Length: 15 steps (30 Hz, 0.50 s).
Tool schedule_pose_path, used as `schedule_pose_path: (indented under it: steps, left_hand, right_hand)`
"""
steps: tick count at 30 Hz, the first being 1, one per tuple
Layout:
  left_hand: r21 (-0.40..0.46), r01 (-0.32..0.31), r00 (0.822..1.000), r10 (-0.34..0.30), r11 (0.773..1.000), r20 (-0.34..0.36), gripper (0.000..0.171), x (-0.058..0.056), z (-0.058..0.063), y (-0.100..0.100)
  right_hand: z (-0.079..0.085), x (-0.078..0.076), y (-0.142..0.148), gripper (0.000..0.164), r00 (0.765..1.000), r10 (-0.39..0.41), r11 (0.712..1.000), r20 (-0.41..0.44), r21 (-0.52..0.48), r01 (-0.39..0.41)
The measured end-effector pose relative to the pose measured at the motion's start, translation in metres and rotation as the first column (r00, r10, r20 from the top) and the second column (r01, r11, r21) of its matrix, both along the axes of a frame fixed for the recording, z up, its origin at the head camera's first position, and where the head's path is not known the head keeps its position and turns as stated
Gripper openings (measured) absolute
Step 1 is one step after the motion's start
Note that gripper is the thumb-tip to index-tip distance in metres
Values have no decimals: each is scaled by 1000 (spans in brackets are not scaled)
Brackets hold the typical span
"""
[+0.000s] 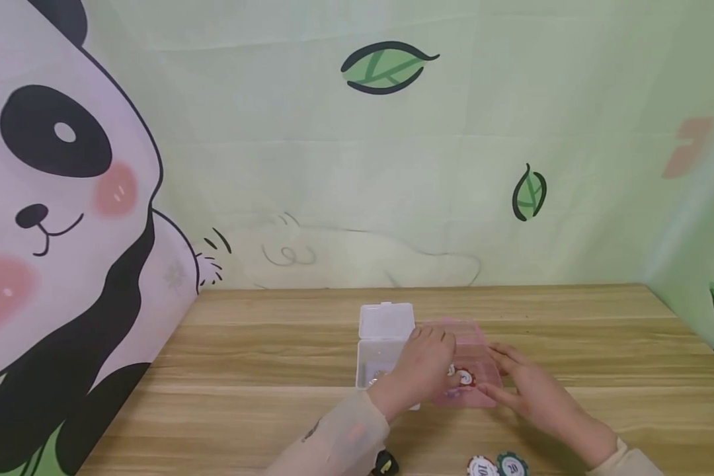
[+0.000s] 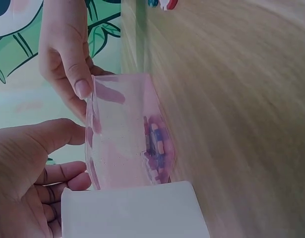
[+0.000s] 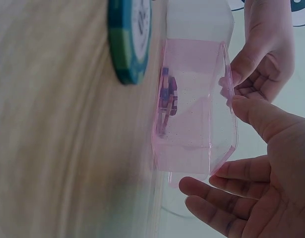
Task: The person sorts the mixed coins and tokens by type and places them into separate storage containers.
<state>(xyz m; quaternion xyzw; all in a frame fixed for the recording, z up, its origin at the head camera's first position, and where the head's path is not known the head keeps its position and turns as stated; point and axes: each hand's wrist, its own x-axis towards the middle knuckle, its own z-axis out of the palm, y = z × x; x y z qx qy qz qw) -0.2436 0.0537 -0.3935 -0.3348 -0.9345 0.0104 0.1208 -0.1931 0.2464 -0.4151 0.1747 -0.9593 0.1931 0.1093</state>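
A translucent pink plastic box (image 1: pixel 482 395) stands on the table with several poker chips (image 1: pixel 466 377) on its bottom. My left hand (image 1: pixel 426 362) reaches over its left side. Its thumb and fingertips are apart at the rim in the left wrist view, with no chip showing between them. My right hand (image 1: pixel 526 390) holds the box at its right end, thumb at the front corner and fingers toward the back. A white plastic box (image 1: pixel 385 322) with its lid raised stands against the pink box's left side, partly hidden by my left arm.
Two more poker chips lie near the table's front edge, a red-and-white one (image 1: pixel 482 466) and a green one (image 1: pixel 513 465). A small black object (image 1: pixel 385 463) is beside my left sleeve. A printed panda backdrop (image 1: pixel 297 132) hangs behind the wooden table (image 1: pixel 262 370).
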Motion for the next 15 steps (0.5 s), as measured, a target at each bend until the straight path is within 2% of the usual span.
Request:
schedule_pose_path:
  steps: [5,15]
  left_hand:
    - [19,3,1000,-3,1000,11,40,3,2,-3]
    - [60,47,999,-48,997,6,34,10,7,-5]
  right_hand:
    - [-1,-1,0,67,1000,4,1000,-8,-1,-4]
    - [-1,-2,0,66,1000,6,1000,-1,-12,-6]
